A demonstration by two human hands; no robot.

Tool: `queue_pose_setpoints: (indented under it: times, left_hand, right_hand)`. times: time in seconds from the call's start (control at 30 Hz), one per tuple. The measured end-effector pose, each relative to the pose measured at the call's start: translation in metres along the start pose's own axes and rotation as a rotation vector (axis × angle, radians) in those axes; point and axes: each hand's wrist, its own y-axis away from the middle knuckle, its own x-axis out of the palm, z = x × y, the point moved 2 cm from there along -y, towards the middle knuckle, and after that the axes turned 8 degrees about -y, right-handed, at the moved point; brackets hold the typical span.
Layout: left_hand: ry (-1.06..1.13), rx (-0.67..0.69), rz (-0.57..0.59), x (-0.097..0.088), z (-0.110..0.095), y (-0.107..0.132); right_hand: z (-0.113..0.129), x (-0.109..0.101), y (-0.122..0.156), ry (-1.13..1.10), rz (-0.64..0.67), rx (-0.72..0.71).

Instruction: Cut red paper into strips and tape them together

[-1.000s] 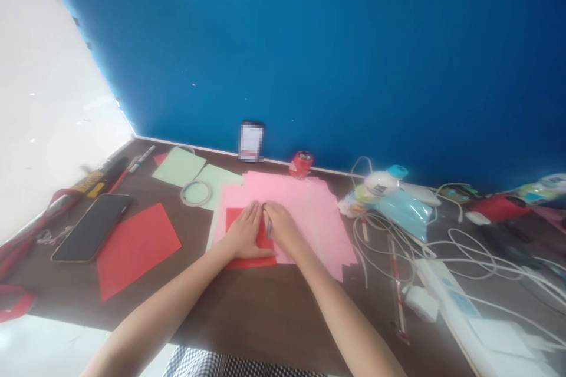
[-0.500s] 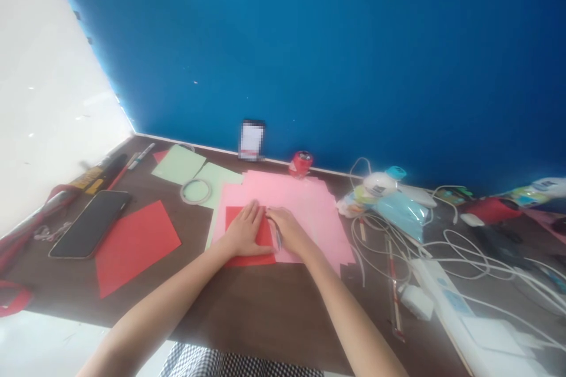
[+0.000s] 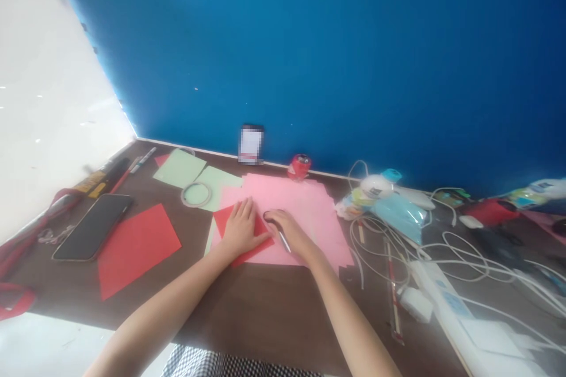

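My left hand lies flat with fingers stretched out, pressing on a red sheet of paper. That sheet sits at an angle on a stack of pink paper. Just to the right, my right hand is closed around what look like small scissors. A dark loop shows at its fingertips and the silvery part points back under the palm. The fingertips are close to the red sheet's right edge; whether they touch it I cannot tell.
Left are another red sheet, a phone, green sheets and a tape roll. A red can-like container stands behind the pink stack. Cables, a blue packet and a power strip crowd the right.
The red sheet under my left hand has turned from square-on to a slant. My right hand has shifted slightly, and the silvery part of the scissors shows more clearly beneath it.
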Motion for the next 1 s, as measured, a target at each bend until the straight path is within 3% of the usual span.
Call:
queue_pose_setpoints:
  times: [0.2,0.5,0.8,1.0]
  left_hand:
    - [0.044,0.025,0.063,0.001,0.004,0.002]
    - [0.024,0.085,0.124,0.004,0.009,0.002]
    - [0.024,0.087,0.163,0.006,0.011,0.001]
    - [0.036,0.080,0.133,0.008,0.011,0.000]
  right_hand:
    - [-0.012,0.015,-0.009,0.009,-0.028,-0.077]
    - [0.005,0.009,0.010,0.156,0.201,-0.127]
    - [0.026,-0.001,0.042,0.143,0.165,-0.028]
    - [0.032,-0.002,0.053,0.162,0.154,-0.040]
